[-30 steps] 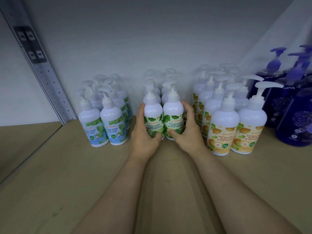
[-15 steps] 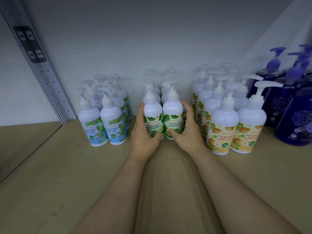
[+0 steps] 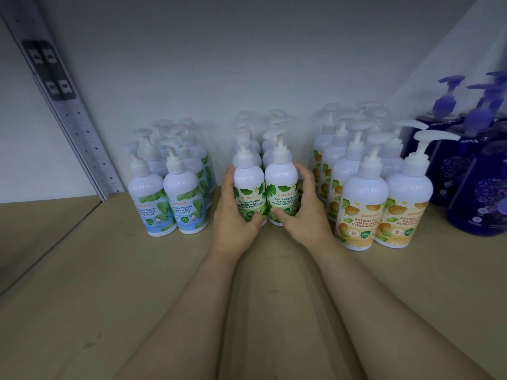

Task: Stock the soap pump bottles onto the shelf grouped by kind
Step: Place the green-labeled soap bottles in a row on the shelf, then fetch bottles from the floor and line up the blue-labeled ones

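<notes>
Two white pump bottles with green leaf labels stand upright side by side on the tan shelf board (image 3: 137,297), at the front of a green-label row. My left hand (image 3: 236,215) wraps the left green-label bottle (image 3: 248,185). My right hand (image 3: 307,212) wraps the right green-label bottle (image 3: 281,185). More green-label bottles stand behind them, mostly hidden. A blue-label cool mint group (image 3: 170,196) stands to the left. An orange-label ultra moisture group (image 3: 378,204) stands to the right.
Dark purple pump bottles (image 3: 477,171) fill the far right of the shelf. A perforated metal upright (image 3: 71,124) runs diagonally at the left. The grey back wall (image 3: 247,64) is close behind the rows. Bare shelf board lies in front, under my forearms.
Both hands have stayed on the two front green-label bottles. The bottles have shifted back only slightly, if at all.
</notes>
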